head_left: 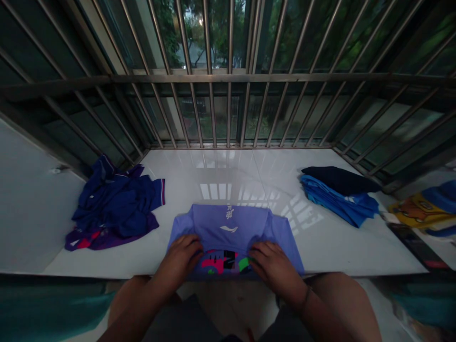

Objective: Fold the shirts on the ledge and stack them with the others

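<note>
A light purple shirt (235,228) lies partly folded on the white ledge (335,242), near its front edge, with a pink, black and green print showing at the bottom. My left hand (181,259) rests on the shirt's lower left part, fingers curled round a fold of cloth. My right hand (272,263) grips the lower right part in the same way, beside the green patch.
A heap of dark blue and purple clothes (114,204) lies at the left of the ledge. Folded blue and black garments (338,194) are stacked at the right. Metal window bars (228,95) close off the back and sides. Yellow and blue cloth (423,209) sits far right.
</note>
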`<state>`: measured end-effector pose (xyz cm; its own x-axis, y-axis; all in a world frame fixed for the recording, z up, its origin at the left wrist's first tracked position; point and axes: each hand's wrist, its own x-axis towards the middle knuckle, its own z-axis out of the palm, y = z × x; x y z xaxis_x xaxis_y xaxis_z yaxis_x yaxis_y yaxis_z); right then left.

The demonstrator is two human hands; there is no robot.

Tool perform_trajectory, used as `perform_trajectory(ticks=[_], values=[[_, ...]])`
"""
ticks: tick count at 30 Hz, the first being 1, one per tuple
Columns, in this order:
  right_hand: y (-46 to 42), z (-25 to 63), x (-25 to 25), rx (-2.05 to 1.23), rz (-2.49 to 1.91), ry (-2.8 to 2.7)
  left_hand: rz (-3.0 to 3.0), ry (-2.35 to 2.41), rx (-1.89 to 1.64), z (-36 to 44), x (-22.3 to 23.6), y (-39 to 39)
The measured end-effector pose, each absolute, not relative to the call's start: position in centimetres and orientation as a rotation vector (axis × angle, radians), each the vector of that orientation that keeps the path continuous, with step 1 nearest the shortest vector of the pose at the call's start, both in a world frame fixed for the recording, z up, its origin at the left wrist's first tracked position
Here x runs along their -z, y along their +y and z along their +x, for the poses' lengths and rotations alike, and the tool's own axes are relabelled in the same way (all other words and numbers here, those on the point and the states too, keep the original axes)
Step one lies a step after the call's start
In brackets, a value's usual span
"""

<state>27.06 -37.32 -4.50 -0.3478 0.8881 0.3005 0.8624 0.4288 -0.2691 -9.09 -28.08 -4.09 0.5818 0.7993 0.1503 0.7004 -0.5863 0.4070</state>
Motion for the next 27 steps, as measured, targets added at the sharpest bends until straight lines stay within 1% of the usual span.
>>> perform_trajectory(ticks=[3, 7, 11, 13, 17, 21, 24, 27], values=[[-36.1, 27.6, 2.7, -0.123, -1.518, -2.216, 2.519, 1.217, -0.427, -8.5, 2.1, -27.1], [-31.6, 28.5, 0.1, -0.043, -1.733, -2.142, 2.519, 1.347, -0.335, -6.8, -0.8, -21.8], [-26.2, 28.9, -0.7, -0.078, -2.135, -2.158, 2.454, 1.479, -0.169, -5.3, -1.2, -14.9], [-24.3, 29.2, -0.5, -0.162, -2.222, -2.178, 2.428, 1.454, -0.095, -5.0, -0.8, -12.5], [-22.5, 30.4, 0.2, -0.337, -2.217, -2.220, 2.379, 1.306, 0.054, -5.5, -0.1, -10.3], [-21.5, 31.6, 0.3, -0.480, -2.151, -2.261, 2.357, 1.201, 0.106, -6.1, -0.2, -9.2], [-19.9, 31.9, -0.2, -0.474, -2.125, -2.264, 2.351, 1.204, 0.062, -5.9, -0.6, -7.7], [-17.5, 31.9, -1.2, -0.374, -2.136, -2.201, 2.345, 1.279, -0.057, -5.2, -1.6, -5.4]])
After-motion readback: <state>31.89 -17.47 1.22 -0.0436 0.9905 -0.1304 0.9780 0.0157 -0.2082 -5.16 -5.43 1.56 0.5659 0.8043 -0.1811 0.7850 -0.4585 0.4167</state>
